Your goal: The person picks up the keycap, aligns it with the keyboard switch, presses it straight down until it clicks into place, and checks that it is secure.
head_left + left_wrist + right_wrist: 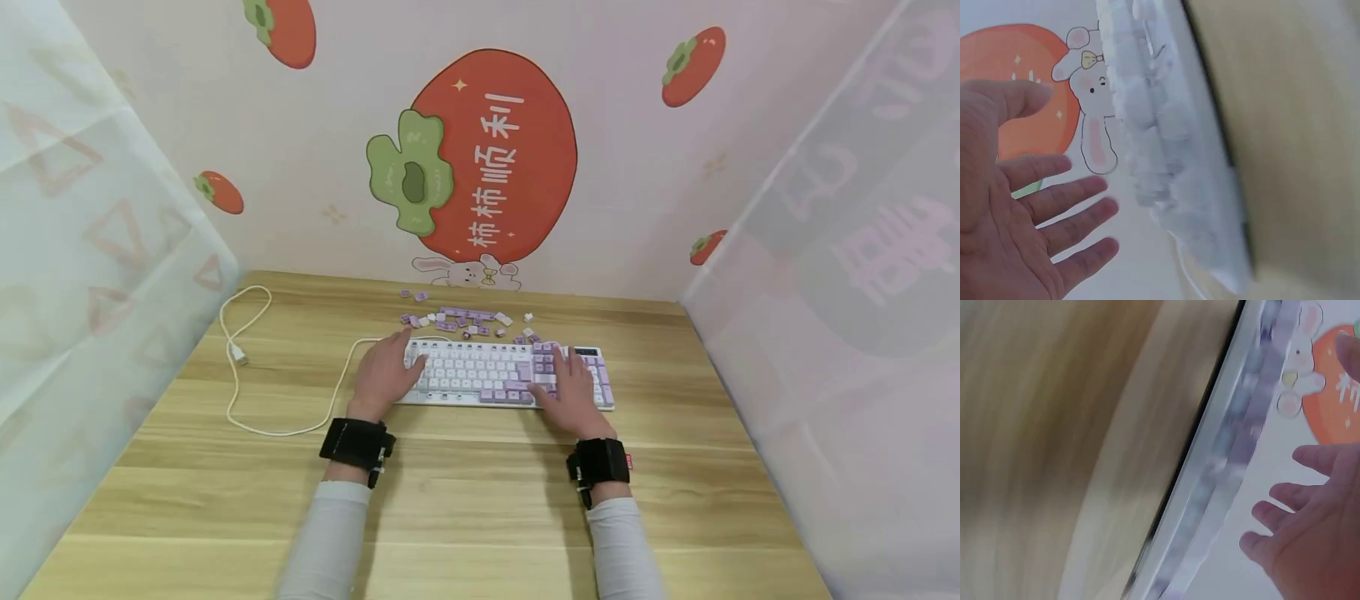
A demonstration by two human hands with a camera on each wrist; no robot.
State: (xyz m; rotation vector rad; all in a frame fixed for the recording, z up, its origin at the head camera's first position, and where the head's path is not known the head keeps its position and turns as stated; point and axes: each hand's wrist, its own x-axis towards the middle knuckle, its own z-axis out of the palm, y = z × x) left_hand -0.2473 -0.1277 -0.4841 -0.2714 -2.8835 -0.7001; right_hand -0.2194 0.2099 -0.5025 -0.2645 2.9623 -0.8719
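Note:
A white and purple keyboard (472, 375) lies on the table, with bare switches showing along its top row and at the lower left. My left hand (384, 375) is over its left end, fingers spread and apart in the left wrist view, the near edge of the keyboard (1166, 137) beside them. Over the right part of the keyboard is my right hand (572, 396), its fingers (1272, 515) also spread, with nothing between them. Loose purple and white keycaps (461, 321) are scattered just behind the keyboard, among them a long purple strip of keys.
A white cable (236, 392) runs from behind the keyboard and loops leftward to a plug (238, 355) on the wooden table (465, 492). A wall with persimmon pictures (495, 158) stands behind, and white cloth panels (97, 208) rise at both sides.

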